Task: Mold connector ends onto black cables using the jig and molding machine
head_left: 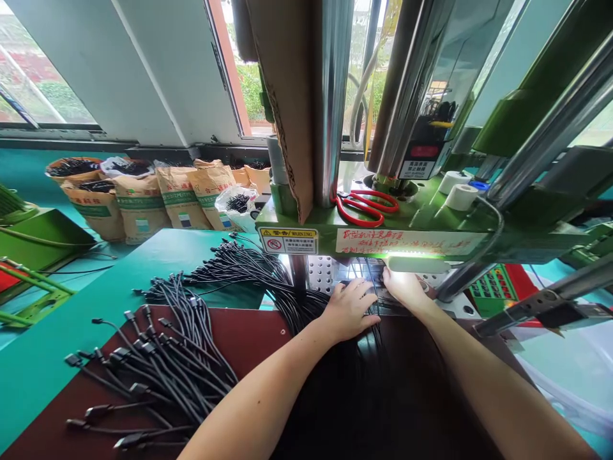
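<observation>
My left hand (350, 309) lies palm down with its fingers spread over several thin black cables (376, 319) at the front of a green press machine (330, 239). Under the machine's lit lower edge, my right hand (405, 286) reaches in at the metal mold area (354, 271). Its fingertips are mostly hidden by glare and the machine, so what they touch is unclear. Left of my left hand, a thick bundle of black cables (301, 313) runs out to the left. Another pile of black cables with plug ends (163, 358) spreads over the dark red board (249, 332).
Red-handled scissors (366, 207) lie on the machine's green ledge beside a metal column. Two white rolls (460, 197) sit further right. Paper sacks (138, 198) line the back wall. A red and green control panel (495, 287) stands at right, near slanted metal bars (527, 310).
</observation>
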Demonstrator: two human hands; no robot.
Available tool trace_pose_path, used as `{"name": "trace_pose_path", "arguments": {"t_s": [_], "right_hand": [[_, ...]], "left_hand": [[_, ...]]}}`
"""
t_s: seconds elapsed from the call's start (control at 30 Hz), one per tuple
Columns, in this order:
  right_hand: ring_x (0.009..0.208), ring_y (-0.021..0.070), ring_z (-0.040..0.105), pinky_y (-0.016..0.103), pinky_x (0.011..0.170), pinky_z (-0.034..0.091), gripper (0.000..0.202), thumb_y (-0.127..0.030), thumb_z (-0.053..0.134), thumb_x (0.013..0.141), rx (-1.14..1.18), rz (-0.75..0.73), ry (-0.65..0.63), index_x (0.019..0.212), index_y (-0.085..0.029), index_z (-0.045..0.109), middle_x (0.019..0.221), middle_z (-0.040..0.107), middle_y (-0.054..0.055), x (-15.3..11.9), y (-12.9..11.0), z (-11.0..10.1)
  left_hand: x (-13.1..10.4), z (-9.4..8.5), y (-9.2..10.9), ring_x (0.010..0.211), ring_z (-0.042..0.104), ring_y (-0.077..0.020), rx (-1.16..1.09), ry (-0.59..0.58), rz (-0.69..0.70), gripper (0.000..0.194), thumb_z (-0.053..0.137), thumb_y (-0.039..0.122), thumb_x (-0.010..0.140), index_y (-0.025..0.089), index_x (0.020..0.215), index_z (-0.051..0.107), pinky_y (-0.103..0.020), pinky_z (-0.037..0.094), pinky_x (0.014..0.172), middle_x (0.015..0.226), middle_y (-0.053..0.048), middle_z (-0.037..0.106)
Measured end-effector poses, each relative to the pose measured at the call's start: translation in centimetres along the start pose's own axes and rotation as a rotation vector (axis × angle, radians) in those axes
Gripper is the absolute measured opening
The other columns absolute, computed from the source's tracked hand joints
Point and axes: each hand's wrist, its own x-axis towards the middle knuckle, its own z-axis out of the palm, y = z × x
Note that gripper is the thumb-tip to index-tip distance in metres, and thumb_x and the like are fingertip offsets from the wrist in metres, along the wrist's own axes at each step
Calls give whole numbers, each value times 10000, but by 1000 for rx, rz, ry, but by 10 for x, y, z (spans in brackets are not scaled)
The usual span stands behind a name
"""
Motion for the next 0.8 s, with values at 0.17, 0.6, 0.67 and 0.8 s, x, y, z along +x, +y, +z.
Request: {"name": "trace_pose_path", "arguments": {"t_s": [0.17,0.6,0.67,0.8], "right_hand": [[810,233,601,309,762,420,300,-142,357,847,8,-16,1,830,-119,656,804,665,127,0,1,2],[724,237,610,293,650,419,255,-122,394,834,-14,18,-61,1003,-65,576,802,647,148,2,-20,-14],[705,230,612,288,631,420,238,-129,409,832,-12,19,-81,996,-73,572,792,647,137,2,-19,-15],[723,240,613,303,630,426,216,-122,422,823,-16,24,-102,969,-71,573,784,637,139,1,-20,-17]], "left_hand": [[0,-1,0,1228,341,-230,-5,-12,-6,350,493,465,806,243,1074,522,-384,348,896,1305,-44,453],[0,-2,-1,1229,338,-231,-7,-19,9,358,494,458,807,226,1076,529,-384,341,906,1298,-53,463],[-1,-2,0,1235,332,-230,-8,-20,5,360,493,460,807,226,1079,527,-383,342,906,1297,-49,463],[-2,-3,0,1233,334,-233,-19,-23,1,355,498,457,805,228,1075,532,-383,341,912,1287,-53,470]]}}
